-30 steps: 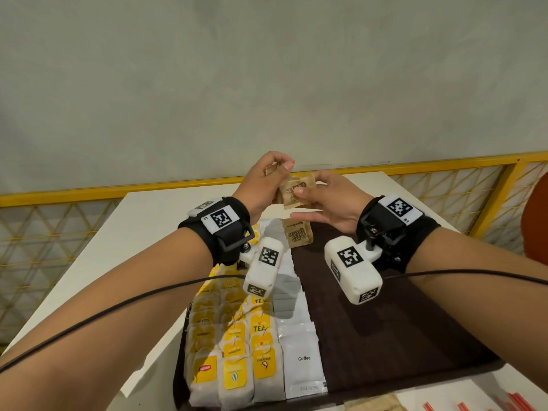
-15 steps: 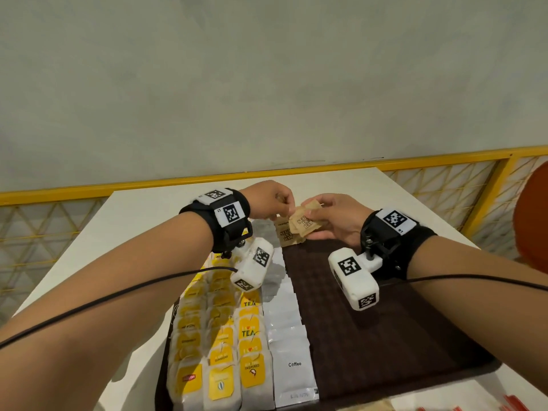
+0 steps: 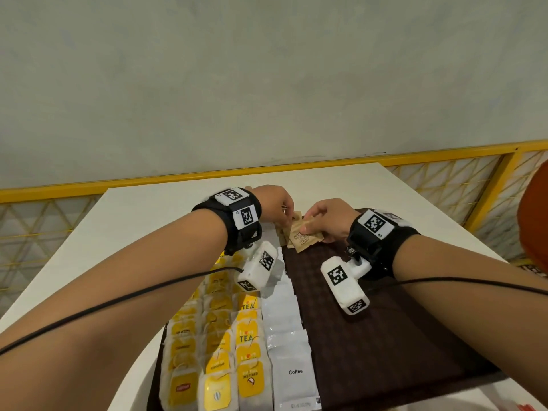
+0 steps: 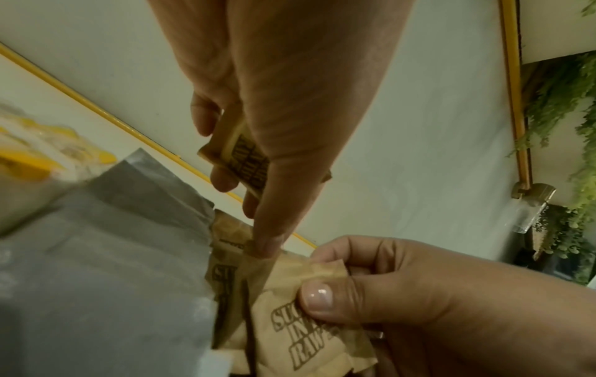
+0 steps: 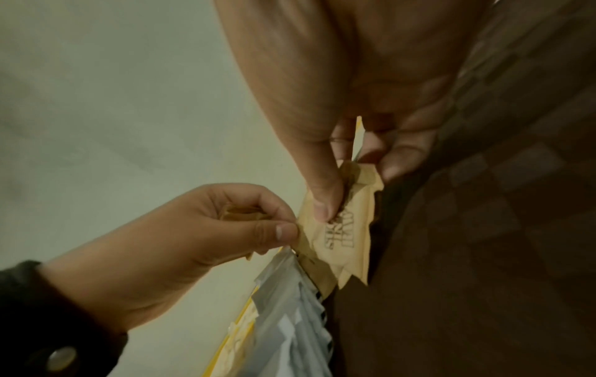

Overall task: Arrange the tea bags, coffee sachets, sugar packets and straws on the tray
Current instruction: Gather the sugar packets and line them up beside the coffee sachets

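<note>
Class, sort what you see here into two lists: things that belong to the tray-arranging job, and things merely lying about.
Part of the job:
- tray
- tea bags
- coffee sachets
- sugar packets, pinched by the left hand and right hand

Just lying about:
- white table
- yellow railing
- hanging plant

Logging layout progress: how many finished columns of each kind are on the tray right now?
Tea bags: 3 columns
Coffee sachets: 1 column
Sugar packets: 0 finished; left hand and right hand hold some at the far end
Straws: 0
Total: 4 columns on the tray
</note>
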`<state>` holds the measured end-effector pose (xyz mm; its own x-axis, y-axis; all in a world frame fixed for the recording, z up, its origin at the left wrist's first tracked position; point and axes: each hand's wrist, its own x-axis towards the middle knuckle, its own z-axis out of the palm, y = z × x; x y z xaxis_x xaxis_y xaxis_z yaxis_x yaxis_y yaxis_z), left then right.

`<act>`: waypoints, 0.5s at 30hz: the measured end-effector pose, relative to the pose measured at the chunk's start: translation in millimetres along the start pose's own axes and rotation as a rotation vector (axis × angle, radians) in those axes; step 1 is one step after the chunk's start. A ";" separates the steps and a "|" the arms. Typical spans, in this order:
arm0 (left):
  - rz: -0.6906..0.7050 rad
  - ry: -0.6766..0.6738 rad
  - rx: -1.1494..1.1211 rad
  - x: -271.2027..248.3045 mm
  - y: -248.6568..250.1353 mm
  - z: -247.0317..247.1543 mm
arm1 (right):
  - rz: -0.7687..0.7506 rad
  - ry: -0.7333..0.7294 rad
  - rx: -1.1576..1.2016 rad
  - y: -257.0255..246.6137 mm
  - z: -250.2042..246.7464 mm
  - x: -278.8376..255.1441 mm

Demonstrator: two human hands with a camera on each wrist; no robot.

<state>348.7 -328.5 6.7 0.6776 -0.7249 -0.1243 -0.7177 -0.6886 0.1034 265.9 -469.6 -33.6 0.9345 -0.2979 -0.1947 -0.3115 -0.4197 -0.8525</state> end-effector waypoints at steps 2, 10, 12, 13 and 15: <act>-0.021 -0.008 0.060 2.2 1.2 3.4 | 0.025 -0.014 0.019 -0.3 0.4 2.7; -0.057 -0.033 0.113 5.8 1.9 9.3 | 0.084 -0.005 0.094 7.8 0.8 6.5; -0.063 -0.036 0.131 6.5 2.4 10.2 | 0.079 -0.014 0.121 9.7 1.4 6.4; -0.066 -0.037 0.139 6.9 2.6 10.4 | 0.077 -0.022 0.129 9.8 1.6 6.4; -0.069 -0.038 0.144 6.9 2.6 10.6 | 0.071 -0.038 0.154 8.7 2.0 6.5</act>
<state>349.8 -335.1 -4.4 0.7217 -0.6726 -0.1635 -0.6869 -0.7251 -0.0491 269.6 -473.5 -43.3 0.9177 -0.2887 -0.2728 -0.3497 -0.2613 -0.8997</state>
